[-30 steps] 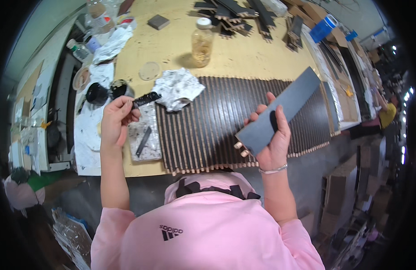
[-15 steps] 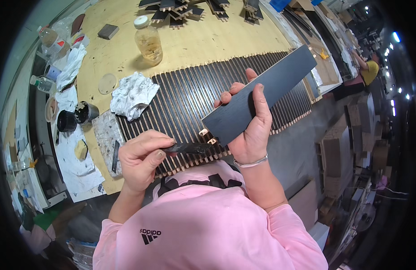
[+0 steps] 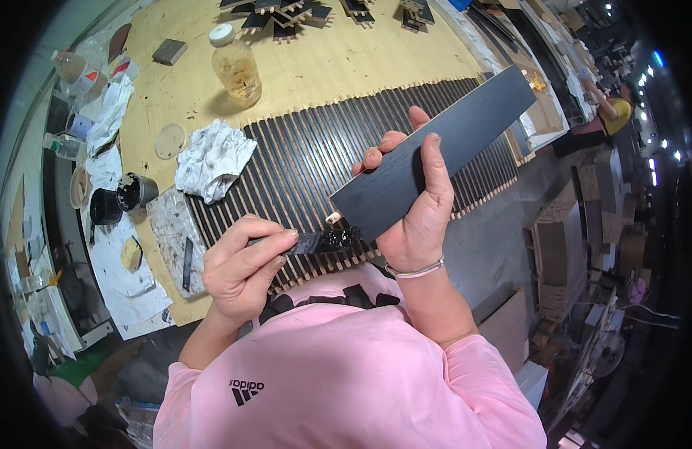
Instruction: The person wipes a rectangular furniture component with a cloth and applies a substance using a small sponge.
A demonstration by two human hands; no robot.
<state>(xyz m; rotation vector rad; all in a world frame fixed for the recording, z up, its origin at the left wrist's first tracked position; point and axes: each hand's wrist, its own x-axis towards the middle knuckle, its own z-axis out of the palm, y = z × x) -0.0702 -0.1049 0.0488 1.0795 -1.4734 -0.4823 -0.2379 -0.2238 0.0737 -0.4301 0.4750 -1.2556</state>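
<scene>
My right hand [image 3: 422, 224] grips a flat black wooden board [image 3: 454, 146], thumb on the face and fingers behind its far edge. The board slants up to the right, and a pale dowel [image 3: 333, 218] sticks out at its lower left end. Between the thumb and fingers of my left hand [image 3: 243, 266] is a thin black spatula [image 3: 312, 242]. Glossy black paste coats its tip, which lies against or right beside the board's doweled end; I cannot tell if they touch. Below both hands, many black slats [image 3: 301, 168] with pale dowel ends lie side by side on the table.
A crumpled white cloth [image 3: 215, 161] lies left of the slats, near black pots [image 3: 106, 207] and a smeared sheet [image 3: 174, 228]. A capped jar [image 3: 237, 71] stands farther back, before piled black pieces [image 3: 282, 19]. Stacked cardboard [image 3: 570, 243] and another person [image 3: 614, 112] are at right.
The spatula's tip has turned and moved slightly right at the board's end, now covering one of the two dowels seen before. Black paste shows on it. The board has shifted slightly.
</scene>
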